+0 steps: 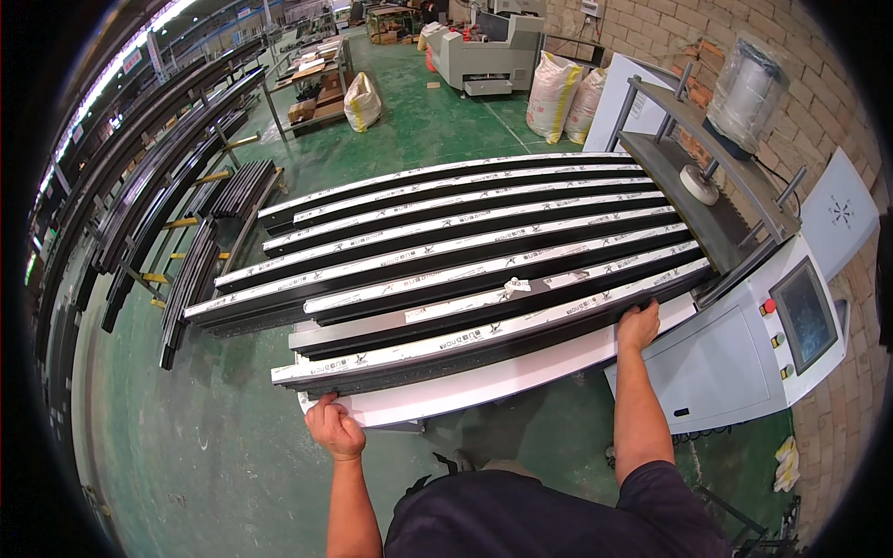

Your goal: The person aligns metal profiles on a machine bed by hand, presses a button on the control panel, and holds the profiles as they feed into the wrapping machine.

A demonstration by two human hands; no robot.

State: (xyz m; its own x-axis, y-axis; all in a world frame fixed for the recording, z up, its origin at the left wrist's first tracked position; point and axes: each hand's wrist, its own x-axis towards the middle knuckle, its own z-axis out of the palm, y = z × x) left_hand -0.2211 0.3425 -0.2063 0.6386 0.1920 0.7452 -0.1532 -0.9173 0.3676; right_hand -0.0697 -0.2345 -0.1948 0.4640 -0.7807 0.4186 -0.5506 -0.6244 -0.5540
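Several long black profiles with printed white film on top lie side by side across a white machine table. Along the table's near edge runs the closest profile. My left hand is closed at this profile's left end, its fingertips hidden under the dark lower edge. Farther right, my right hand has its fingers curled against the same profile's near side, close to the machine. A crumpled scrap of white film sits on the profiles in the middle. The left ends of the profiles are staggered.
At the right stands a machine with a control screen, a red button and a round pressing head. Racks of dark profiles line the left. White sacks and a grey machine stand at the back.
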